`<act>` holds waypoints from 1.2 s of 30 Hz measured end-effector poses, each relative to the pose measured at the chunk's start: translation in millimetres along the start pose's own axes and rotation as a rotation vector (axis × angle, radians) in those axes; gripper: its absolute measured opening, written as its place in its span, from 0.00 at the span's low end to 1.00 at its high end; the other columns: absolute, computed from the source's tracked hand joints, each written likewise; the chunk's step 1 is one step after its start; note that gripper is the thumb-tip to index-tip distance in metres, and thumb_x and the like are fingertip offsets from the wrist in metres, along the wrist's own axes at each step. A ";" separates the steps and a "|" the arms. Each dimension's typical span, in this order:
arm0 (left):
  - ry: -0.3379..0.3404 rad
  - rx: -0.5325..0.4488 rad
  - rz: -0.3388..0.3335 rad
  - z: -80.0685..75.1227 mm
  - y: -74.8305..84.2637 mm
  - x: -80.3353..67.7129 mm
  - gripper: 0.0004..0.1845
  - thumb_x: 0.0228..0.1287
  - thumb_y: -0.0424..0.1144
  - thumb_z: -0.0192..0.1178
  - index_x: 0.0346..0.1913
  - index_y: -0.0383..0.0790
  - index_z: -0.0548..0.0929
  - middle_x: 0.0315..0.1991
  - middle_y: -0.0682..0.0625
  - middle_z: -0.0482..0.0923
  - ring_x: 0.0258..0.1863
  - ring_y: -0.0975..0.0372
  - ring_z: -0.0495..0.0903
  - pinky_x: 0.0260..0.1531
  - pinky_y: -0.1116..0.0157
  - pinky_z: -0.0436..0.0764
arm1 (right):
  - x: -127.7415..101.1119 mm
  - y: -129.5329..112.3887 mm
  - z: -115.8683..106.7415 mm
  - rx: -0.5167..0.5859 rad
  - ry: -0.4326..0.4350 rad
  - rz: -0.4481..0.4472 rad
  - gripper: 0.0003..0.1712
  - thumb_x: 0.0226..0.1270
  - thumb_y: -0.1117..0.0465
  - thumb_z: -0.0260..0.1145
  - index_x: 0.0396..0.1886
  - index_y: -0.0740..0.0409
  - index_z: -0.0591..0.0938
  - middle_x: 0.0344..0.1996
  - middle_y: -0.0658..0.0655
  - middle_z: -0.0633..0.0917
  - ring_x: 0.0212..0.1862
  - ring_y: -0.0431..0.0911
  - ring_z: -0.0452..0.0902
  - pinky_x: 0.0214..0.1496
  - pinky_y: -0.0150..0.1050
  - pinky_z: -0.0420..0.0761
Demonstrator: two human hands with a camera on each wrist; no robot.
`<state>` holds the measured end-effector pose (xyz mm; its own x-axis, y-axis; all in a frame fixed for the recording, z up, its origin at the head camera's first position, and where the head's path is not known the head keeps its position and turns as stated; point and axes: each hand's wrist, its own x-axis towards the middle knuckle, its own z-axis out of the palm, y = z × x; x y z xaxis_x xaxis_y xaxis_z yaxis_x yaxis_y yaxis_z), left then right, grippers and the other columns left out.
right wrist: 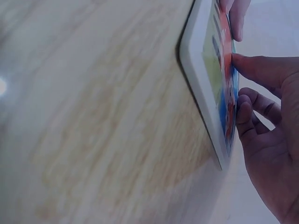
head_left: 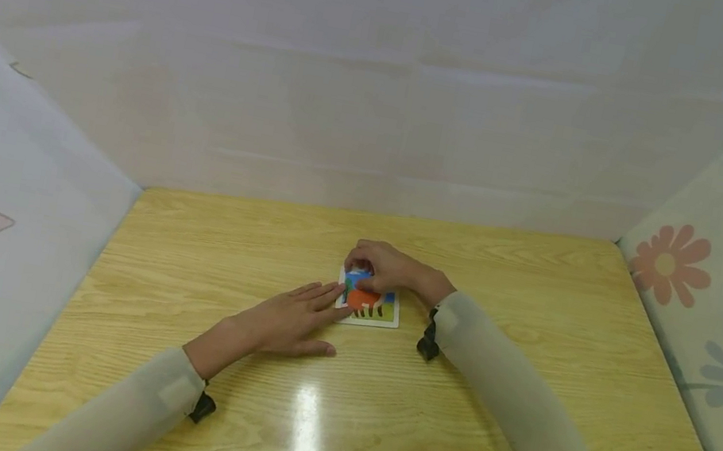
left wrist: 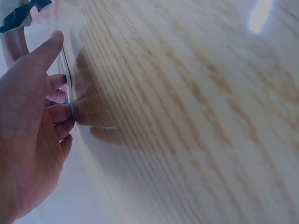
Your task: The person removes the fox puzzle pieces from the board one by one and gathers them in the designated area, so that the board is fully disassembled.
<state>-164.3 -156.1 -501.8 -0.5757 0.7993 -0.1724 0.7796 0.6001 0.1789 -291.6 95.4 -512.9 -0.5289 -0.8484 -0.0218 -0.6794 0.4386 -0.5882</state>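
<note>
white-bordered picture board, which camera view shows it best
The head view: it looks down on the white-bordered picture board, showing its colourful face, though the left hand and right hand partly cover it. The right wrist view shows its white edge and face at a steep slant; the left wrist view gives a sliver at most.

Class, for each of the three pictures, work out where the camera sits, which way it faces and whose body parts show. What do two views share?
Head: worn on the head, facing forward and down at the table and picture board; left hand, right hand and both sleeves show.
Left wrist: worn there, looking low across the table; the left hand shows, with part of the right arm beyond.
Right wrist: worn there, looking at the board's edge; the right hand shows, with left-hand fingers above.
Shared: head and right wrist both show the board's picture.
</note>
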 end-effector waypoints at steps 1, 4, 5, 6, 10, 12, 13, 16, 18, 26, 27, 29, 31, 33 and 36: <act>0.001 0.002 0.001 -0.1 0.0 0.1 0.43 0.80 0.67 0.49 0.86 0.46 0.58 0.85 0.35 0.46 0.85 0.45 0.48 0.84 0.50 0.50 | -0.1 -1.0 -0.2 0.006 0.000 0.003 0.12 0.71 0.64 0.71 0.52 0.54 0.86 0.44 0.54 0.79 0.41 0.45 0.71 0.45 0.38 0.75; 0.003 0.001 0.003 -0.8 -0.1 -0.1 0.42 0.80 0.67 0.49 0.85 0.46 0.58 0.85 0.35 0.46 0.85 0.44 0.49 0.84 0.49 0.51 | -0.8 -3.5 -0.6 0.013 -0.001 0.009 0.12 0.71 0.64 0.72 0.52 0.55 0.86 0.44 0.54 0.80 0.41 0.45 0.72 0.46 0.39 0.76; 0.003 0.000 0.003 -1.1 -0.1 -0.2 0.42 0.80 0.67 0.49 0.85 0.46 0.58 0.85 0.35 0.47 0.85 0.44 0.49 0.83 0.49 0.51 | -1.1 -3.7 -0.9 0.012 0.000 0.009 0.13 0.71 0.64 0.72 0.53 0.55 0.86 0.44 0.54 0.80 0.41 0.45 0.72 0.47 0.39 0.76; 0.002 0.000 0.003 -1.5 -0.1 -0.2 0.42 0.80 0.67 0.49 0.85 0.46 0.58 0.85 0.35 0.47 0.84 0.44 0.49 0.83 0.49 0.51 | -1.1 -3.9 -1.0 0.009 0.001 0.010 0.13 0.71 0.64 0.72 0.54 0.55 0.86 0.45 0.54 0.80 0.42 0.45 0.72 0.47 0.39 0.76; 0.001 -0.005 0.000 -2.0 0.2 0.2 0.42 0.80 0.67 0.50 0.85 0.46 0.59 0.85 0.35 0.47 0.84 0.44 0.50 0.83 0.48 0.51 | -2.0 -2.5 -1.2 -0.001 0.013 0.003 0.16 0.71 0.63 0.72 0.57 0.56 0.86 0.46 0.54 0.81 0.42 0.45 0.74 0.47 0.39 0.77; 0.001 -0.004 -0.003 -2.3 0.3 0.6 0.42 0.80 0.66 0.50 0.85 0.46 0.59 0.85 0.35 0.48 0.84 0.44 0.50 0.83 0.48 0.51 | -2.1 -2.0 -1.5 -0.010 0.018 0.000 0.16 0.71 0.62 0.72 0.57 0.56 0.86 0.46 0.54 0.82 0.42 0.45 0.74 0.47 0.39 0.78; 0.001 -0.004 -0.003 -2.4 0.4 0.8 0.42 0.80 0.66 0.50 0.85 0.46 0.60 0.85 0.35 0.48 0.84 0.44 0.50 0.83 0.48 0.52 | -2.2 -1.7 -1.7 -0.014 0.020 -0.003 0.16 0.71 0.62 0.72 0.57 0.56 0.86 0.46 0.54 0.82 0.42 0.44 0.75 0.47 0.39 0.78; 0.003 -0.003 -0.004 -2.4 0.3 1.0 0.42 0.80 0.66 0.50 0.85 0.46 0.60 0.85 0.35 0.48 0.84 0.44 0.50 0.83 0.48 0.52 | -2.3 -0.8 -1.7 -0.028 0.022 -0.006 0.15 0.71 0.61 0.72 0.55 0.55 0.87 0.45 0.53 0.82 0.42 0.43 0.75 0.47 0.38 0.78; 0.004 -0.001 -0.004 -2.3 0.2 0.8 0.42 0.80 0.66 0.50 0.85 0.46 0.60 0.85 0.35 0.48 0.84 0.43 0.51 0.83 0.48 0.52 | -2.2 -0.6 -1.6 -0.049 0.020 -0.009 0.15 0.71 0.60 0.72 0.55 0.54 0.88 0.45 0.51 0.82 0.41 0.43 0.74 0.46 0.38 0.78; -0.005 -0.002 -0.004 -1.8 0.6 -0.4 0.43 0.80 0.67 0.50 0.86 0.47 0.56 0.86 0.35 0.45 0.84 0.44 0.49 0.83 0.47 0.54 | -2.3 -1.8 -3.6 -0.100 0.002 -0.031 0.16 0.71 0.59 0.72 0.57 0.54 0.88 0.46 0.51 0.82 0.42 0.43 0.74 0.50 0.39 0.78; -0.005 0.001 -0.003 -1.7 0.7 -0.3 0.44 0.80 0.67 0.50 0.86 0.47 0.56 0.86 0.36 0.44 0.84 0.44 0.49 0.83 0.48 0.54 | -2.3 -1.8 -3.8 -0.102 -0.001 -0.031 0.16 0.71 0.58 0.72 0.57 0.54 0.88 0.46 0.51 0.82 0.43 0.43 0.74 0.50 0.40 0.78; 0.000 0.004 0.003 -1.5 1.2 -0.2 0.44 0.80 0.66 0.51 0.86 0.46 0.55 0.86 0.35 0.44 0.85 0.45 0.49 0.83 0.48 0.54 | -2.4 -1.5 -4.3 -0.107 -0.008 -0.033 0.16 0.72 0.58 0.72 0.57 0.54 0.87 0.47 0.52 0.82 0.43 0.43 0.74 0.51 0.40 0.79; 0.008 0.003 0.007 -1.5 1.5 -0.3 0.45 0.80 0.66 0.52 0.86 0.44 0.55 0.86 0.36 0.44 0.85 0.45 0.49 0.83 0.48 0.54 | -2.2 -1.7 -4.7 -0.109 -0.014 -0.032 0.17 0.72 0.58 0.72 0.57 0.54 0.87 0.48 0.52 0.82 0.44 0.44 0.74 0.51 0.40 0.78; 0.015 0.000 0.010 -1.5 1.4 -0.7 0.45 0.79 0.65 0.53 0.86 0.42 0.55 0.86 0.36 0.45 0.85 0.46 0.49 0.83 0.48 0.53 | -1.6 -1.8 -4.8 -0.108 -0.019 -0.030 0.16 0.72 0.59 0.71 0.57 0.54 0.87 0.47 0.52 0.82 0.43 0.44 0.73 0.50 0.39 0.77; 0.018 0.003 0.009 -1.0 0.7 -1.2 0.46 0.79 0.66 0.53 0.86 0.41 0.54 0.86 0.36 0.44 0.85 0.47 0.49 0.83 0.49 0.53 | -0.6 -1.9 -4.6 -0.107 -0.023 -0.030 0.16 0.71 0.58 0.71 0.56 0.54 0.86 0.46 0.52 0.81 0.42 0.44 0.72 0.47 0.39 0.75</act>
<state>-163.4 -156.6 -500.5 -0.5728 0.8053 -0.1529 0.7857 0.5926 0.1773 -292.3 96.5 -508.1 -0.4962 -0.8679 -0.0248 -0.7461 0.4408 -0.4991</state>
